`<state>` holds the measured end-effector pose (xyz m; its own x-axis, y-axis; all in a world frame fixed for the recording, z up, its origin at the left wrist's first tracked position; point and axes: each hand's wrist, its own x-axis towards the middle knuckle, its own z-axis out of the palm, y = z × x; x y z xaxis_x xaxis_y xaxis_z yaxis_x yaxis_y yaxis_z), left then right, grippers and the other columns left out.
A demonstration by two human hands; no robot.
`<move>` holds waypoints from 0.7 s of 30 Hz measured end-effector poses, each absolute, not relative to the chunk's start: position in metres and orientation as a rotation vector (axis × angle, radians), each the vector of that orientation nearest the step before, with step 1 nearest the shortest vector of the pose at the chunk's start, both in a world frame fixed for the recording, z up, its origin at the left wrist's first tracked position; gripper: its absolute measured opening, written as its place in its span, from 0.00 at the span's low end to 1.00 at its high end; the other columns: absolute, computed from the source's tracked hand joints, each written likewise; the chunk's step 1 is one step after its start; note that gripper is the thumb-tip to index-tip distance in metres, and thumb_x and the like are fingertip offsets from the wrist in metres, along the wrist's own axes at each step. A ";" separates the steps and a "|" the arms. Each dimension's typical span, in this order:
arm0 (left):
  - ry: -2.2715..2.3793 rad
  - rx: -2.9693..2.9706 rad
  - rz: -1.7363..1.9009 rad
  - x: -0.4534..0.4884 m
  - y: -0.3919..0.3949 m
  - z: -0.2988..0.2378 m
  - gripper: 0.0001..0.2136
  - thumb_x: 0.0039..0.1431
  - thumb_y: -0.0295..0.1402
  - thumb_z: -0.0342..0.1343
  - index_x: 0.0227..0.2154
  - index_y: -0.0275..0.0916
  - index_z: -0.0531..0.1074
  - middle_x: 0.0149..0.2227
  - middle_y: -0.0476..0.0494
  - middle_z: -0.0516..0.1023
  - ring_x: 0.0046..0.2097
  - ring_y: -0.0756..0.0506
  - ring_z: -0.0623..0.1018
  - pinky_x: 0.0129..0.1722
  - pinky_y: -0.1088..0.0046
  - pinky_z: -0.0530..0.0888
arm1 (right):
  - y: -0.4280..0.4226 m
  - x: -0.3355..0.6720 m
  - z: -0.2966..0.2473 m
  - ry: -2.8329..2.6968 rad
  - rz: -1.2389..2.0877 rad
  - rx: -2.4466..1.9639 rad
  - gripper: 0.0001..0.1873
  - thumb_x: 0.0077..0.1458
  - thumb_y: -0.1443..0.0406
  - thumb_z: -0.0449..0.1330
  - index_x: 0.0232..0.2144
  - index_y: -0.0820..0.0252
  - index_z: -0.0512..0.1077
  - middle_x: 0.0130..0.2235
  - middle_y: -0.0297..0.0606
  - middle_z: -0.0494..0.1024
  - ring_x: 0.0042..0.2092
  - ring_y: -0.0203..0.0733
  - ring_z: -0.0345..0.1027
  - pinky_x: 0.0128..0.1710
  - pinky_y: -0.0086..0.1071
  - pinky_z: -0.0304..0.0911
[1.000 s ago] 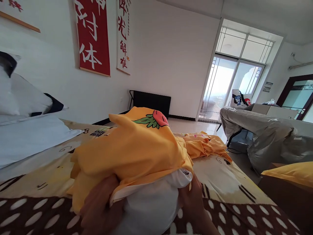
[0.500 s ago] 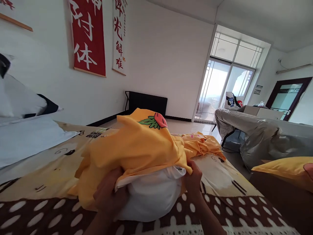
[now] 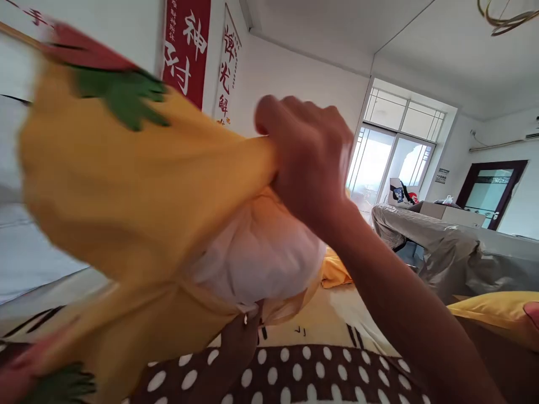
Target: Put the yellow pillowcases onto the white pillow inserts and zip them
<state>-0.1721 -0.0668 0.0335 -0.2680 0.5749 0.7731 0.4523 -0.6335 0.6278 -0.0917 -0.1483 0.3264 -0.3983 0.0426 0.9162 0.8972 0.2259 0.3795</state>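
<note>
Up went the yellow leaf-print cloth cover (image 3: 147,191), R hand (image 3: 307,148) gripping its edge; plump white fabric pillow (image 3: 261,255) stayed part-bare; L hand (image 3: 240,336) below, grip unclear.

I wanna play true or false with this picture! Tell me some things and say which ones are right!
1. The right hand grips the yellow cover. True.
2. The leaves printed on the cover are blue. False: they are green.
3. A white pillow shows at the cover's opening. True.
4. The left hand is higher in the picture than the right hand. False: it is lower.
5. The blanket's brown part has white spots. True.
</note>
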 end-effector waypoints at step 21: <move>1.605 2.147 2.184 -0.236 -0.092 0.091 0.16 0.57 0.41 0.50 0.45 0.41 0.68 0.47 0.40 0.74 0.49 0.39 0.72 0.46 0.62 0.67 | -0.079 -0.083 0.227 -2.427 -1.326 -1.135 0.10 0.52 0.76 0.49 0.31 0.62 0.67 0.31 0.41 0.73 0.32 0.41 0.67 0.28 0.33 0.48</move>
<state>-0.2364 -0.0920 0.0906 -0.1985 0.3658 0.9093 0.7586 -0.5301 0.3788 -0.0827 -0.0792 0.2265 -0.7020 0.5456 0.4577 0.6800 0.3224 0.6586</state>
